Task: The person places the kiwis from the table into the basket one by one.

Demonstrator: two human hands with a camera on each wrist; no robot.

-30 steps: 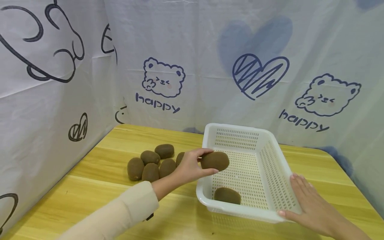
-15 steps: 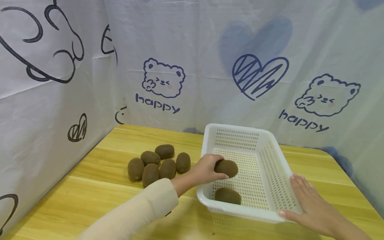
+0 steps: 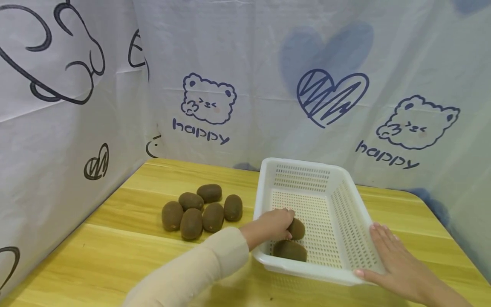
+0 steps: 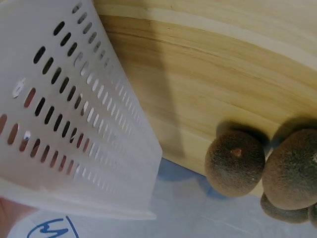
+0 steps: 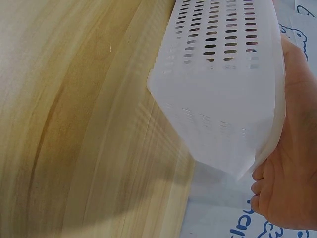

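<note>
In the head view my left hand (image 3: 274, 224) reaches over the near left rim of a white plastic basket (image 3: 307, 267) and grips a brown kiwi (image 3: 297, 229) low inside it. The fingers cover the left part of that fruit. Just in front of it, a second kiwi (image 3: 289, 250) lies on the perforated basket floor. My right hand (image 3: 402, 266) rests along the near right corner of the basket, its fingers straight against the side and the thumb at the front rim. In the right wrist view the right hand (image 5: 290, 163) lies against the basket rim (image 5: 280, 114).
Several more kiwis (image 3: 192, 224) sit in a cluster on the wooden table (image 3: 126, 247), left of the basket. Some of these kiwis (image 4: 235, 163) show in the left wrist view. A white printed cloth (image 3: 264, 85) hangs behind the table and along its left side.
My left hand has carried the kiwi from above the left rim down into the basket, beside the other kiwi. The right hand has kept its place on the basket.
</note>
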